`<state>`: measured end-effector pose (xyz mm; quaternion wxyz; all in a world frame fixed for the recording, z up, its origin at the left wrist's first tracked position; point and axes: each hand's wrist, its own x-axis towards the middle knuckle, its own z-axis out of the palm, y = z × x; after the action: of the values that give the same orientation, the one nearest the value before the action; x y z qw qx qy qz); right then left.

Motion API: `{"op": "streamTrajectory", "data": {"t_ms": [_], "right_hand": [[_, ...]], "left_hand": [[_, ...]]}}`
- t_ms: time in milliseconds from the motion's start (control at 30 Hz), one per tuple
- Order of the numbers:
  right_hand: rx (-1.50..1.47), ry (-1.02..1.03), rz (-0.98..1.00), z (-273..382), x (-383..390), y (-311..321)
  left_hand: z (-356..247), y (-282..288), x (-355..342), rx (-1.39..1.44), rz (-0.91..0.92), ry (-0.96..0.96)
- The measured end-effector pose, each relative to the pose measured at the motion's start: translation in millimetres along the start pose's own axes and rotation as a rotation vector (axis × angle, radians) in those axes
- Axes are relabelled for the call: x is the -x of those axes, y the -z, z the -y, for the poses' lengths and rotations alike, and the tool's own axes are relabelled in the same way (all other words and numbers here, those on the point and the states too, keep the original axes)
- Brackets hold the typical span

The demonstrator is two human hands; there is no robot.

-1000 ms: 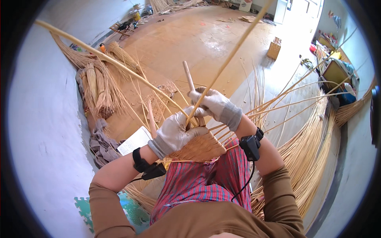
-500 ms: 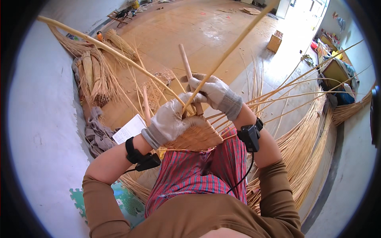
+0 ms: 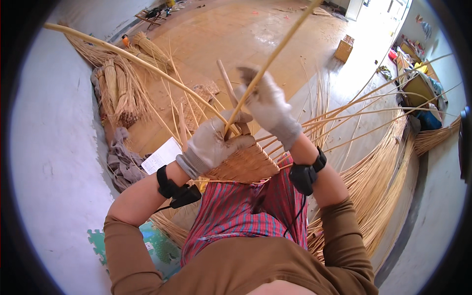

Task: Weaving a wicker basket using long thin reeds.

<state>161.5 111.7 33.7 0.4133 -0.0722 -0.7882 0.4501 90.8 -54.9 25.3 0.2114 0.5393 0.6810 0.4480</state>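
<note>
A: In the head view, where is the woven wicker panel [image 3: 246, 164]?

B: Just above the lap, over the striped trousers [image 3: 241, 209], with thin rods [image 3: 339, 118] fanning away to the right. The left hand [image 3: 215, 142], in a pale glove, is at its upper left edge.

A: Is that hand closed?

B: Yes, it grips the base of a thick rod [image 3: 282, 44] right at the panel's edge, the thumb lying along the rim.

A: And how does the thick rod run?

B: Its long axis slants from the left hand up and away to the right, across the front of the right hand [image 3: 268, 101]. So the left hand is nearer its base, and the right is farther up its length. A second long rod [image 3: 123, 53] leans the opposite way, toward the upper left, so the two spread like a V.

A: What does the right hand hold?

B: Nothing that shows. It is raised with the fingers loosely spread, but it is blurred, so whether it touches the thick rod is hard to say.

A: Anything else close by?

B: A wooden stick [image 3: 225, 78] stands between the two long rods, left of the right hand. Wicker bundles [image 3: 381, 172] lie on the floor [image 3: 275, 32] to the right.
</note>
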Motion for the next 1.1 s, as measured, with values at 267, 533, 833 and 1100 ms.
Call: {"op": "streamTrajectory", "data": {"t_ms": [267,533,833,1100], "right_hand": [[-1.069,-0.162,-0.096,23.3,24.8,17.8],[-1.237,-0.290,-0.331,-9.3,42.0,2.5],[-1.204,-0.179,-0.294,1.2,50.8,-6.0],[-1.281,-0.173,-0.294,13.4,56.0,1.7]], "left_hand": [[10.4,2.3,0.5,0.111,-0.048,0.066],[10.4,15.0,6.3,-0.385,-0.198,-0.200],[17.5,47.1,-19.2,-0.072,0.369,-0.189],[5.1,44.3,-21.1,0.065,0.424,-0.180]]}}
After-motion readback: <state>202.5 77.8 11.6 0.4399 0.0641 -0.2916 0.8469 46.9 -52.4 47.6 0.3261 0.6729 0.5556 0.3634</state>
